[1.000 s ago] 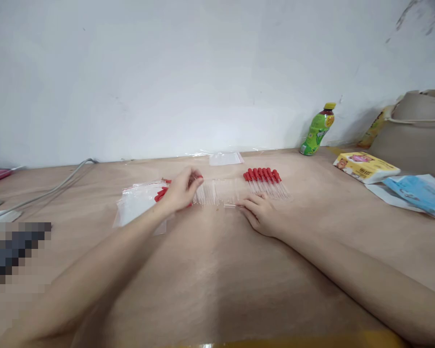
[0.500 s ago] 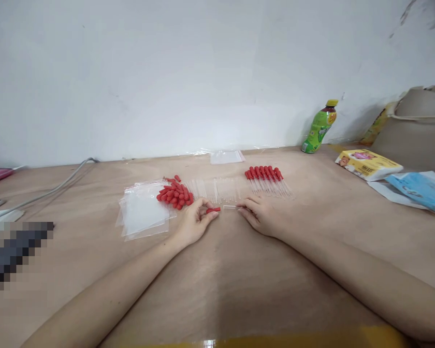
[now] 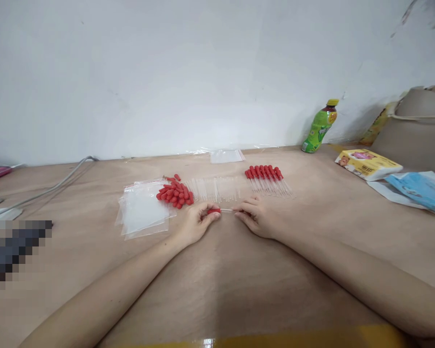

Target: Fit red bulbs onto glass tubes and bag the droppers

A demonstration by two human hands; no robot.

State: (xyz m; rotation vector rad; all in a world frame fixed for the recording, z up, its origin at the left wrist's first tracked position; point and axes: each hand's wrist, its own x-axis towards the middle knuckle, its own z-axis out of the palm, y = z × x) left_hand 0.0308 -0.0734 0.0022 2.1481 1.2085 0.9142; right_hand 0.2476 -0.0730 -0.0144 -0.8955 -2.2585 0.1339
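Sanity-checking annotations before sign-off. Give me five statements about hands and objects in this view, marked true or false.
1. The left hand holds a red bulb. True.
2. The right hand holds a clear tube. True.
3. The loose red bulbs lie right of the row of clear tubes. False: they lie left of it.
4. The green bottle has a yellow cap. True.
5. The yellow packet sits left of the bottle. False: it sits right.

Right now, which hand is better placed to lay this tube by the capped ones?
Probably the right hand: it holds the clear tube and is close to the capped tubes; the left hand, holding a red cap, is farther.
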